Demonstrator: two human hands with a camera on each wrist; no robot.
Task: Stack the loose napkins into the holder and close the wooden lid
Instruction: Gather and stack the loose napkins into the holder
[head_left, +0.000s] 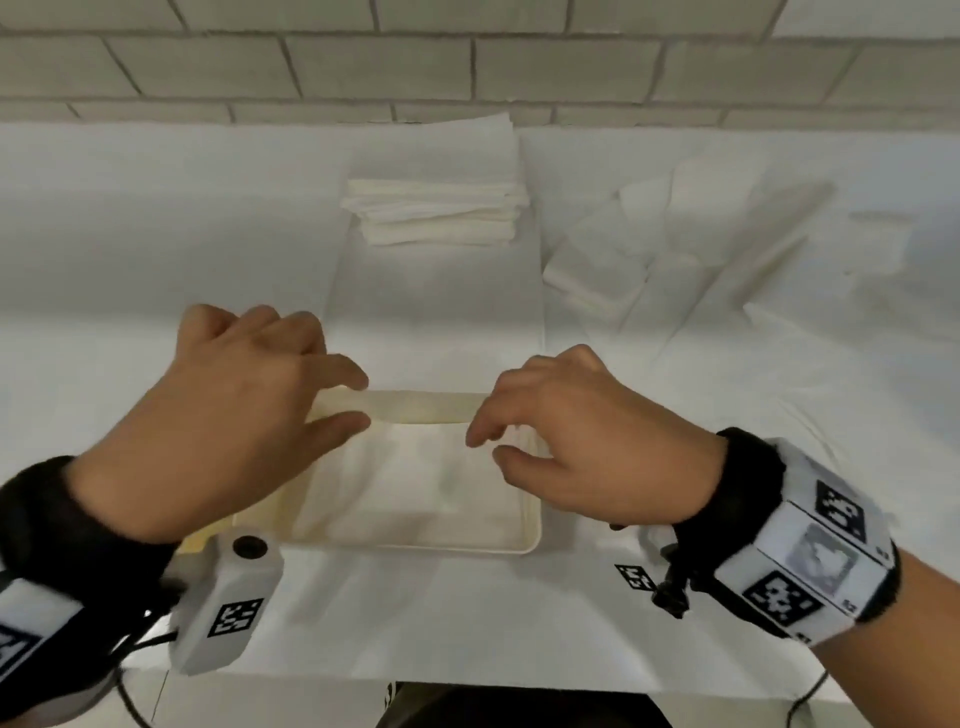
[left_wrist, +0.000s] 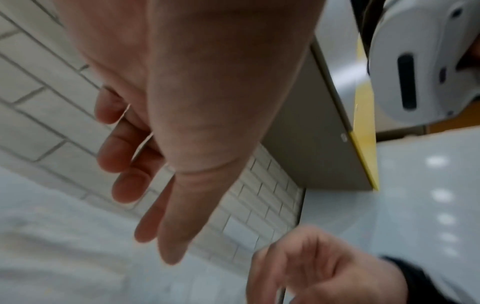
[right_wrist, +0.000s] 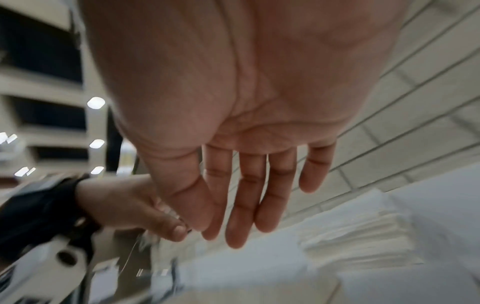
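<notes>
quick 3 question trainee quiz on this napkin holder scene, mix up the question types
1. True or false: the holder already has white napkins lying in it.
2. Multiple choice: the neat napkin stack sits (A) beyond the holder, near the brick wall, (B) inside the holder, (C) in the right hand.
3. Fill in: the scattered loose napkins lie to the holder's far ____.

Key: 1 true; 2 A; 3 right. Neither the left hand nor the right hand grips anything; both are over the holder.
</notes>
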